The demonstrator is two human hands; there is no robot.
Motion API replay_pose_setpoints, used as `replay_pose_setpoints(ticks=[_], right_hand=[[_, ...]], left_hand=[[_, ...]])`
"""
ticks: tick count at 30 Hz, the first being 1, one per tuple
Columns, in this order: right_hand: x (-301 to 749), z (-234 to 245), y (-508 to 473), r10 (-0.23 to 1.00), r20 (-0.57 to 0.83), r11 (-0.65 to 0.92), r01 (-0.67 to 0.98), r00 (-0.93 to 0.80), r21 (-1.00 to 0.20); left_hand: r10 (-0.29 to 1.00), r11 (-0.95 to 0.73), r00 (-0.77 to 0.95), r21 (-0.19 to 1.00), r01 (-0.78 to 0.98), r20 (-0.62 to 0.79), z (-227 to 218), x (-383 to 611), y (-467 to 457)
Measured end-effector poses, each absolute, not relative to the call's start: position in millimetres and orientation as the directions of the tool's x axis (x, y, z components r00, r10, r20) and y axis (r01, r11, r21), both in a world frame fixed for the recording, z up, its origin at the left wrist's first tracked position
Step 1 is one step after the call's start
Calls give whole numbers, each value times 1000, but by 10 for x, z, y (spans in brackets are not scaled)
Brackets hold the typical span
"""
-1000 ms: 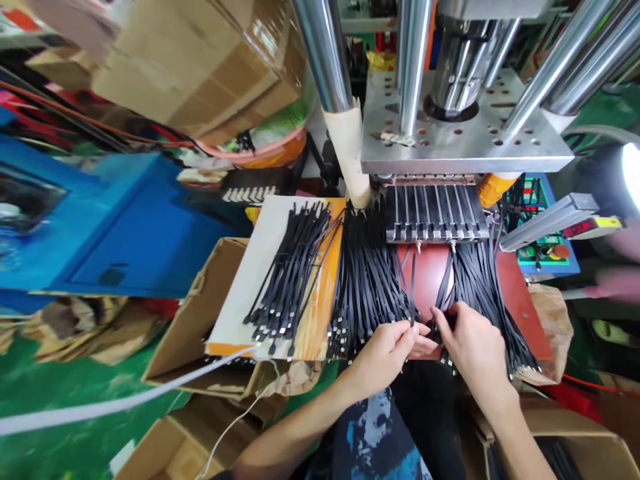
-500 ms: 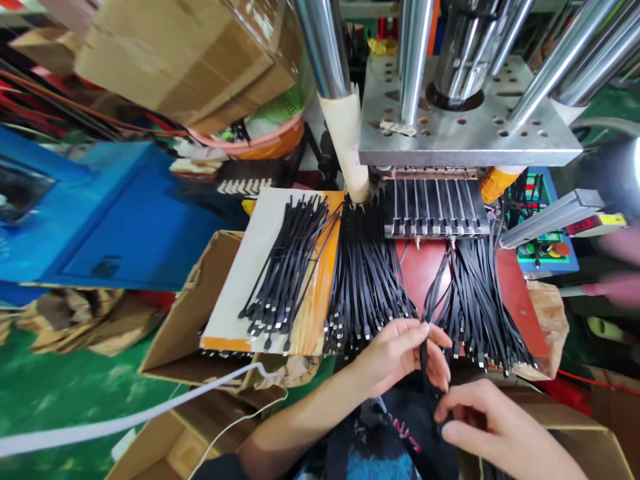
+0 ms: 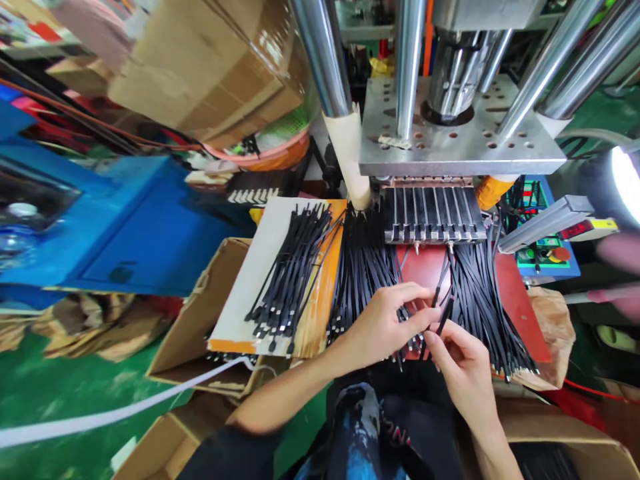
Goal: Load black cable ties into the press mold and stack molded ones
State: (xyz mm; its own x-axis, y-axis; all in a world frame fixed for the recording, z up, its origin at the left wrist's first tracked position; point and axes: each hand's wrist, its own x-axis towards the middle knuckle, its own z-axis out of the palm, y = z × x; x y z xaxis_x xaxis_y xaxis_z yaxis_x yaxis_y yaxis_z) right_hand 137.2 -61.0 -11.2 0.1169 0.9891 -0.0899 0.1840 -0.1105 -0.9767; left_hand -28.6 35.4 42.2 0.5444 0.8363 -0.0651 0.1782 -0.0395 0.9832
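Observation:
My left hand (image 3: 385,323) is closed in a pinch on a thin black strap (image 3: 439,288) that runs up toward the slotted mould block (image 3: 433,213). My right hand (image 3: 463,363) sits just below it, fingers pinched on another black strap (image 3: 444,316). Both hands hover over the red work plate (image 3: 425,267). A heap of black straps (image 3: 365,273) lies left of the hands, another heap of straps (image 3: 483,300) lies to the right, and a third bundle (image 3: 293,270) rests on an orange and white board (image 3: 260,267).
A press with a steel plate (image 3: 460,140) and shiny columns (image 3: 323,53) stands over the mould. Cardboard boxes (image 3: 195,313) sit at the left front, a blue machine (image 3: 125,227) further left, a control panel (image 3: 545,250) at right. Another person's blurred hand (image 3: 617,273) shows at the right edge.
My right hand dropped from the right heap toward my lap, then rose to the plate's front edge. My left hand moved up and holds a strap pointing at the mould.

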Motion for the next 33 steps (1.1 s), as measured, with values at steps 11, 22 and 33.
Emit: replay_pose_setpoints(ticks=[11,22,33], right_hand=[[1531,-77,-532,978,180,141,308,103,-941],[1365,9,-353,992,125,115,308,15,-945],[1383,-117,-259,1000,-18,-20,285,10,-958]], left_hand=[[789,-11,615,999,34,-12,488,-382,485],[793,144,603,988,-50,-85,375,-400,627],[802,-242,578,967,84,150,367,-355,738]])
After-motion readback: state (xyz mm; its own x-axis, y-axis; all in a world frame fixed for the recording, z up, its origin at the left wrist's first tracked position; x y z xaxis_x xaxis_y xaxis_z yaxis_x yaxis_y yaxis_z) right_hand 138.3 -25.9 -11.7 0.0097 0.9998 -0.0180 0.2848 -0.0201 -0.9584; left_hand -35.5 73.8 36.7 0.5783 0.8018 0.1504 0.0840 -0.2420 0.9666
